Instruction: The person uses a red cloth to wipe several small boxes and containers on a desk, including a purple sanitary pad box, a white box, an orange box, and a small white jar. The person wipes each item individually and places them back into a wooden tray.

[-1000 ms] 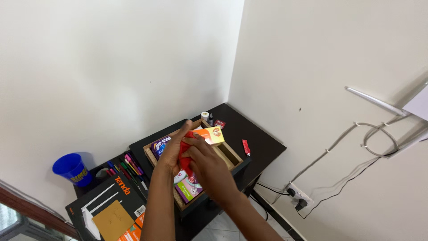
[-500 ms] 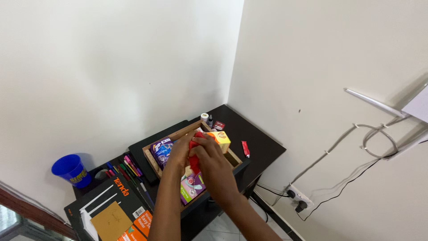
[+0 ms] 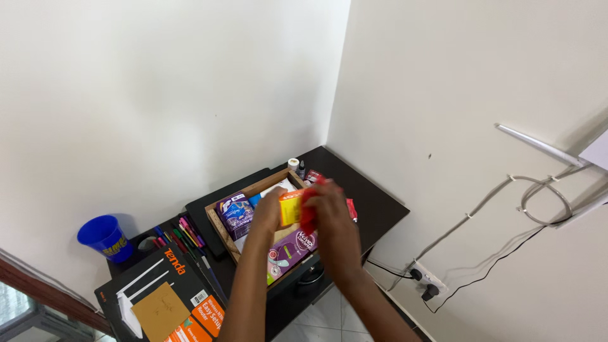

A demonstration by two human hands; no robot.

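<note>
While poised over the wooden tray (image 3: 218,218), left hand (image 3: 271,212) fingers closed around a yellow-orange cardboard box (image 3: 291,206); right hand (image 3: 329,212) fingers bunching soft red cloth (image 3: 308,212).

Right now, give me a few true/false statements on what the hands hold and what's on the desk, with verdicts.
1. The left hand holds a small yellow-orange box. True.
2. The right hand is empty. False: it presses a red cloth against the box.
3. The blue cup stands inside the wooden tray. False: it stands apart at the far left edge of the dark desk.
4. A purple packet lies in the wooden tray. True.
5. The coloured pens lie right of the tray, near the wall socket. False: they lie left of it, between tray and cup.
</note>
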